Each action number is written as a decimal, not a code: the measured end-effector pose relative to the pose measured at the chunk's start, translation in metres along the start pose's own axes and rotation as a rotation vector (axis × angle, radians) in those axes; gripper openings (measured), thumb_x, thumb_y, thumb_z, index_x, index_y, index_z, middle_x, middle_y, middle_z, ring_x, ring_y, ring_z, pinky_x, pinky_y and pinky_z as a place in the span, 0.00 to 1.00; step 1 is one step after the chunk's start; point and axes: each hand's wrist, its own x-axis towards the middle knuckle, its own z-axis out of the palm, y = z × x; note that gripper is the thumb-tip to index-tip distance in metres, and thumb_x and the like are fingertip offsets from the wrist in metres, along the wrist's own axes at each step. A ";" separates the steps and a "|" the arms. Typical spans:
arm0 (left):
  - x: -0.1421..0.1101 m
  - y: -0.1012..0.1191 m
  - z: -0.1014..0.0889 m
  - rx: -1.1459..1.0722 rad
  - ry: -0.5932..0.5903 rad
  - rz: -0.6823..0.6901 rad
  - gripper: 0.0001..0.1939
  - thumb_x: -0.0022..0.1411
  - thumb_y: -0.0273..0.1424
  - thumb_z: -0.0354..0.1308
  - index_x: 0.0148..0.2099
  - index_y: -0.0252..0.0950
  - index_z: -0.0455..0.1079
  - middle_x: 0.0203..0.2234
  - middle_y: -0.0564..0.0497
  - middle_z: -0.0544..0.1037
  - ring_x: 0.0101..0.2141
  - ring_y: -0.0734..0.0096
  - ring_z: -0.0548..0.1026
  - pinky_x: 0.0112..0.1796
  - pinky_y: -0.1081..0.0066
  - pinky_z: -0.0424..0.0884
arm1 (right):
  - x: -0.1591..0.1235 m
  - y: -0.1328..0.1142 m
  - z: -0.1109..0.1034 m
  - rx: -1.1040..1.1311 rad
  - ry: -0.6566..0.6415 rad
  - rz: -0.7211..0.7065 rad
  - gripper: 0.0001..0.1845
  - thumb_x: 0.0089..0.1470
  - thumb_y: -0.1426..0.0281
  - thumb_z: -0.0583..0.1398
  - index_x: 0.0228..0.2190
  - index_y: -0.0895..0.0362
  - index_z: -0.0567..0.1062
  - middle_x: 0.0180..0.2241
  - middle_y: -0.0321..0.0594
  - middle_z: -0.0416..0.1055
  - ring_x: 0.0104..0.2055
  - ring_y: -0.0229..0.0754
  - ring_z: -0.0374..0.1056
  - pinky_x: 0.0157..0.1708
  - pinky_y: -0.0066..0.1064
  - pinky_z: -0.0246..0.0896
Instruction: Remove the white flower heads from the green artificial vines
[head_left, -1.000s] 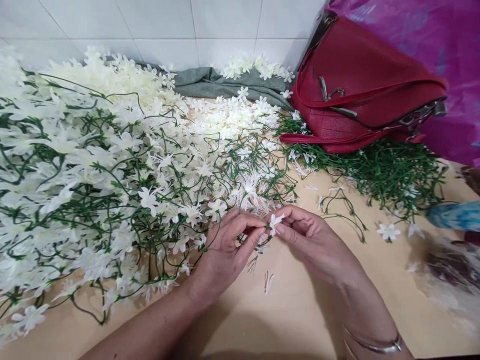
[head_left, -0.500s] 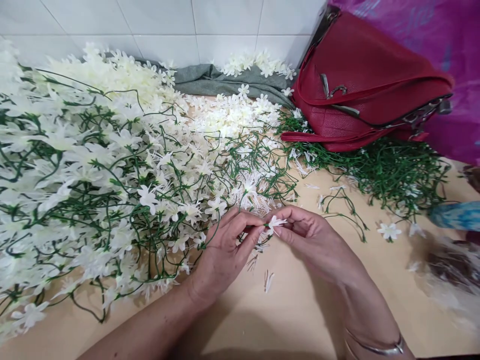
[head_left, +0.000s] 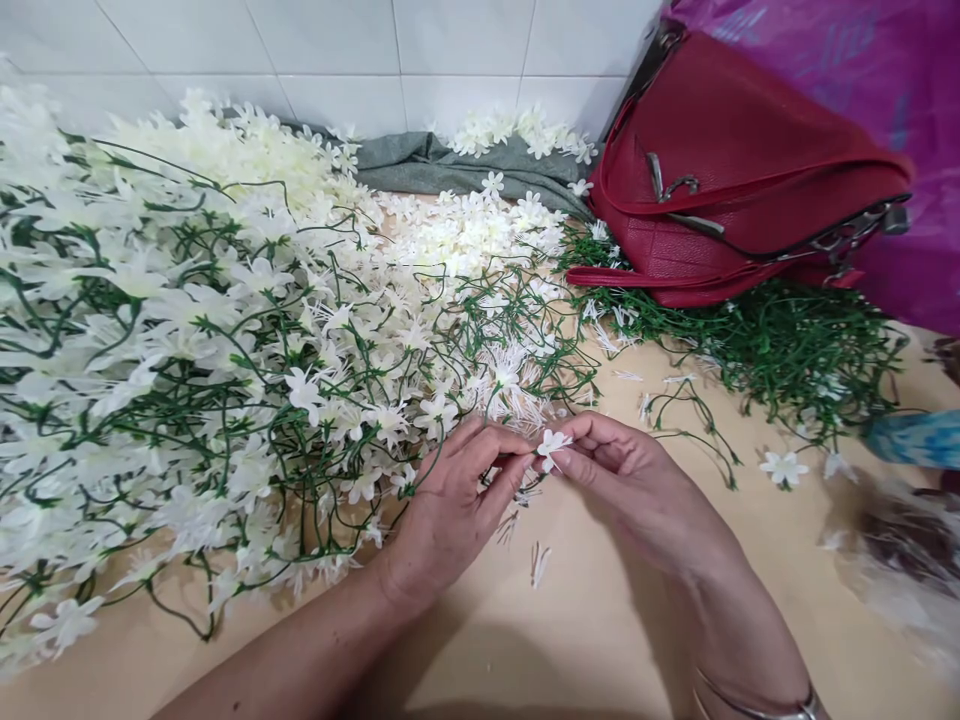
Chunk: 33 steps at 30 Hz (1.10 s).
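Observation:
Between my two hands, a small white artificial flower [head_left: 553,448] is held above the tabletop, its petals turned toward me. My left hand [head_left: 469,485] pinches it at its green base with thumb and forefinger. From the other side, the thumb and forefinger of my right hand [head_left: 626,480] close on the petals. A green stem loops below the fingers, partly hidden by them. Just beyond my hands lie loose white stamens [head_left: 506,375] among green stems, and a few stamens [head_left: 538,565] rest on the table nearer me.
A large heap of white artificial flowers [head_left: 187,370] covers the left side. Loose petals [head_left: 465,230] lie at the back by a grey cloth [head_left: 420,165]. To the right, a red handbag [head_left: 735,170] sits on green stems [head_left: 810,350]. A clear plastic bag [head_left: 915,570] is at the right edge.
The flower's petals have spread out and now face me more openly between my fingers. Both hands stay in nearly the same place; the whole view has shifted slightly.

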 end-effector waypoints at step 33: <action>0.005 0.000 0.000 -0.158 0.037 -0.002 0.06 0.63 0.21 0.64 0.37 0.37 0.74 0.28 0.57 0.77 0.30 0.77 0.72 0.34 0.78 0.68 | -0.005 -0.007 0.001 -0.094 -0.067 -0.076 0.10 0.58 0.62 0.69 0.41 0.51 0.81 0.38 0.37 0.78 0.40 0.38 0.71 0.42 0.27 0.67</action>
